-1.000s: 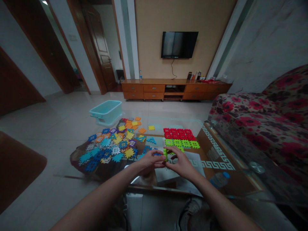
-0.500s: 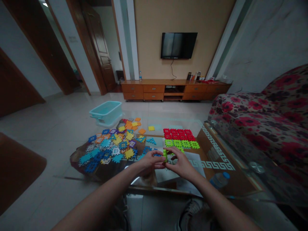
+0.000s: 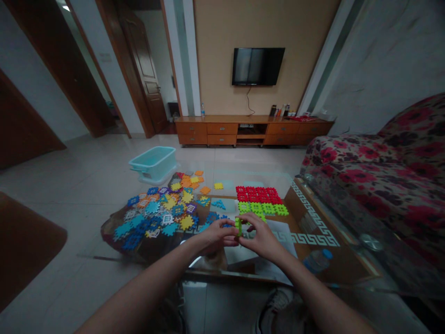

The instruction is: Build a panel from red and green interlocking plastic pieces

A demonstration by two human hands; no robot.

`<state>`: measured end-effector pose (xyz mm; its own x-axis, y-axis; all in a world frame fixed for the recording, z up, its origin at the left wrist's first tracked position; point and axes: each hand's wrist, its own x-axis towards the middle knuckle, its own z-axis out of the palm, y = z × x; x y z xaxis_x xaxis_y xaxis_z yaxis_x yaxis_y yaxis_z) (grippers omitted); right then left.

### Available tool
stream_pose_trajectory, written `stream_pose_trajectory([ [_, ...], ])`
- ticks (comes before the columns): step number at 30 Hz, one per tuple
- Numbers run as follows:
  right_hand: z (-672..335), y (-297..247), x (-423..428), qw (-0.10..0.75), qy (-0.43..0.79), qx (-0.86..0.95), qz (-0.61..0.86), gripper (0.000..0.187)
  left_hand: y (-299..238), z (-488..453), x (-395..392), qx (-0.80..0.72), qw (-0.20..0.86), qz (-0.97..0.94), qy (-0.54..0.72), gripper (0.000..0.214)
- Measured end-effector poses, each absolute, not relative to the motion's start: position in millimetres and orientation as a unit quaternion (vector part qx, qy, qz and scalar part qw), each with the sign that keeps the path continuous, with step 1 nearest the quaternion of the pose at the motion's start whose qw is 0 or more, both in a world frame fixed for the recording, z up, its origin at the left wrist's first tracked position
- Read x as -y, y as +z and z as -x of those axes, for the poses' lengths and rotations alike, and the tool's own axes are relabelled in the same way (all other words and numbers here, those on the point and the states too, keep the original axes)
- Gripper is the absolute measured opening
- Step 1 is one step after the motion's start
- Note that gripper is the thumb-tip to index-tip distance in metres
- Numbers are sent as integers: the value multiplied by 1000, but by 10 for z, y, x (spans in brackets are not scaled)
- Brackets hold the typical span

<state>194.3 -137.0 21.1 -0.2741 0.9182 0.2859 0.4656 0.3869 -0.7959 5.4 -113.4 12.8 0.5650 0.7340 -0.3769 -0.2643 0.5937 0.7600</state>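
A lime-green interlocking toy tile (image 3: 238, 226) is held up on edge above the near side of the glass table. My right hand (image 3: 256, 234) grips its right side between thumb and fingers. From the left, the fingers of my left hand (image 3: 219, 233) close against the same tile. Just beyond the hands lie lime-green tiles (image 3: 263, 208) in rows, touching a block of red tiles (image 3: 259, 194) behind them. Blue tiles (image 3: 212, 216) lie past my left hand.
A heap of mixed coloured tiles (image 3: 163, 208) covers the table's left side. Behind it, a light-blue plastic tub (image 3: 153, 160) stands on the floor. A capped water bottle (image 3: 318, 261) is near my right forearm, and a flowered sofa (image 3: 378, 157) stands at the right.
Both hands stay in nearly the same place around the lime-green tile. The tile has turned very slightly, and nothing on the table has moved.
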Motion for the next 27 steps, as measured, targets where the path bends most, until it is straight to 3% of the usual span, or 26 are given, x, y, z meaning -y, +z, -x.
stream_pose_trajectory([
  [6, -1986, 197, 1341, 366, 252, 763, 470, 49, 99, -45, 1137, -360, 771, -406, 334, 58],
  [12, -2073, 199, 1364, 302, 184, 791, 499, 55, 224, 70, 1144, -339, 421, -756, 368, 51],
  [14, -2079, 212, 1386, 282, 165, 800, 504, 55, 263, 96, 1147, -313, 357, -809, 345, 50],
  [27, -2053, 210, 1403, 249, 136, 812, 509, 55, 164, 102, 1108, -300, 266, -861, 315, 46],
])
